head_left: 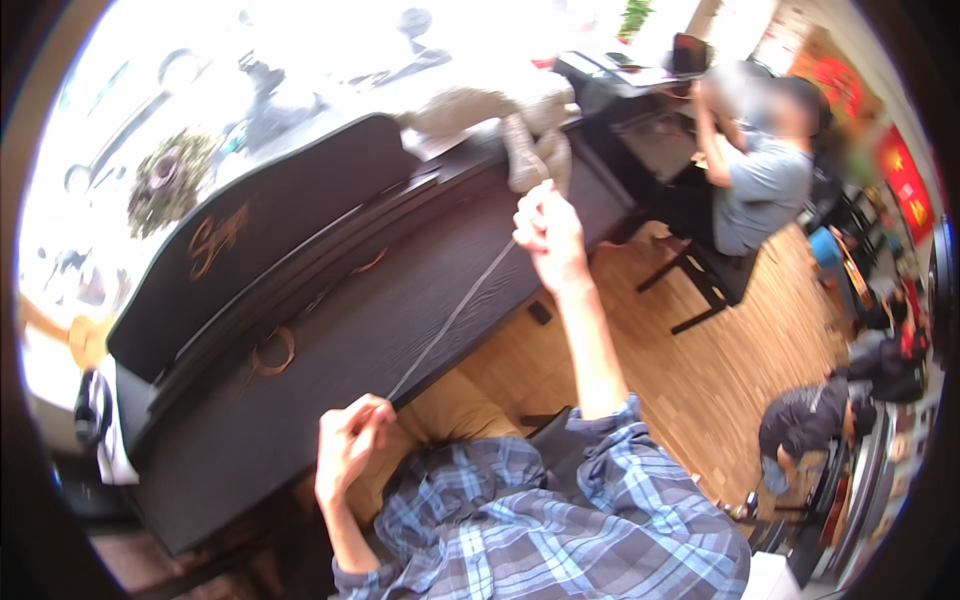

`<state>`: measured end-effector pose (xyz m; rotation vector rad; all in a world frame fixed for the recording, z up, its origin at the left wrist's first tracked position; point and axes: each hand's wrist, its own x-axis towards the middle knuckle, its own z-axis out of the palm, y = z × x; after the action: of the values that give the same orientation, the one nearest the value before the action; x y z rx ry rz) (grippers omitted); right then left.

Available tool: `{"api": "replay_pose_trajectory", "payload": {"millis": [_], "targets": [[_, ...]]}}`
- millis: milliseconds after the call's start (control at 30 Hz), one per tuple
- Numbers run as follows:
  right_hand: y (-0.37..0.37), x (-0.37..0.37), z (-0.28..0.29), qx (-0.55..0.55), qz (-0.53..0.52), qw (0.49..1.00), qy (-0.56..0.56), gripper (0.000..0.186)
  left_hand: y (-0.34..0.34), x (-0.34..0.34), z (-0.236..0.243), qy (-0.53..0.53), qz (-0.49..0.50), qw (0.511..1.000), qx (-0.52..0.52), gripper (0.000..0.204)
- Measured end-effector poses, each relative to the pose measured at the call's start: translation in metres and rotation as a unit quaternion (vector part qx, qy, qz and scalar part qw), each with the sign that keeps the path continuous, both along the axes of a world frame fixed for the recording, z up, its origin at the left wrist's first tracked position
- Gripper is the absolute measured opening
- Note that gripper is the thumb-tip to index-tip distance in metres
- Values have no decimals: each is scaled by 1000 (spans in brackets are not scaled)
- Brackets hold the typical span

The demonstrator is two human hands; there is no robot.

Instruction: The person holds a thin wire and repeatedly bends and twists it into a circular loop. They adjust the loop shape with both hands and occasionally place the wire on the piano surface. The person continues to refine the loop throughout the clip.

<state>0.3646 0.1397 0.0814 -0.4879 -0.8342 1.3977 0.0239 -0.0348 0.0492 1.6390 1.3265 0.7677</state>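
A thin grey string [456,312] runs in a nearly straight slanting line between my two hands, over the closed black top of a piano [400,290]. Its near end is pinched in my left hand [350,445], by the piano's front edge. Farther off to the right, my right hand [552,240] is closed on the other end, its arm stretched forward. On the black top lies a coil of copper-coloured string [291,352], apart from both hands. A grey plush toy [545,145] rests just beyond my right hand, its legs hanging down.
A black upright panel [270,225] with gold lettering rises along the piano's back. Rightward, a person in a grey shirt [765,190] sits on a black stool [712,285]. Another person [815,425] bends down at the lower right. A small black object [538,312] lies on the wooden floor.
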Motion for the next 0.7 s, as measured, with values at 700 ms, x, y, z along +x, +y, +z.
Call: {"api": "replay_pose_trajectory", "payload": {"millis": [700], "targets": [[-26,10,-5,35,-138,989,-41,35,16,-70,8,293,257,901,192,20]]}}
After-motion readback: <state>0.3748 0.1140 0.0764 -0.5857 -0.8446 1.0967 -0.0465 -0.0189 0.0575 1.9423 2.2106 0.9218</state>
